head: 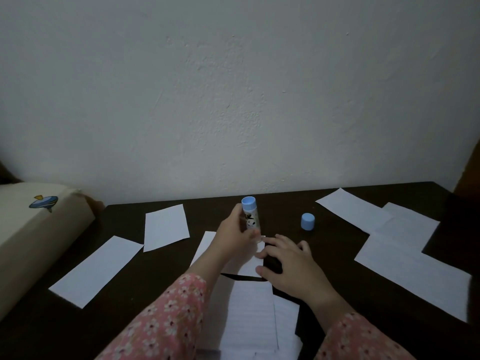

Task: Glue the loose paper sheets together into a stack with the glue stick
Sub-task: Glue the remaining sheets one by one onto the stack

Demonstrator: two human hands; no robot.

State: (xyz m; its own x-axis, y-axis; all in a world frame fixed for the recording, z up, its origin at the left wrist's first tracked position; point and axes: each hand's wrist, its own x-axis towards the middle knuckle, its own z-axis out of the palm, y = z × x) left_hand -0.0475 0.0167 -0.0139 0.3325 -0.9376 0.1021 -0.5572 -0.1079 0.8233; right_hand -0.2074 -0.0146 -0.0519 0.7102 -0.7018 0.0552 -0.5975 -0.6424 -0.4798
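My left hand (pixel 235 233) grips a glue stick (pixel 250 216), a white tube with a blue end pointing up, its lower end down on a small white paper sheet (pixel 249 266) in the middle of the dark table. My right hand (pixel 288 261) rests on that sheet's right edge with spread fingers, holding it down. The glue stick's blue cap (pixel 308 221) stands apart on the table, to the right. More white sheets lie around: two at the left (pixel 97 270) (pixel 165 227), a lined one near me (pixel 249 318), several overlapping at the right (pixel 405 245).
The dark table (pixel 161 279) ends at a white wall behind. A beige cushion (pixel 31 235) with a small blue print leans against the table's left side. Pink flowered sleeves cover both forearms.
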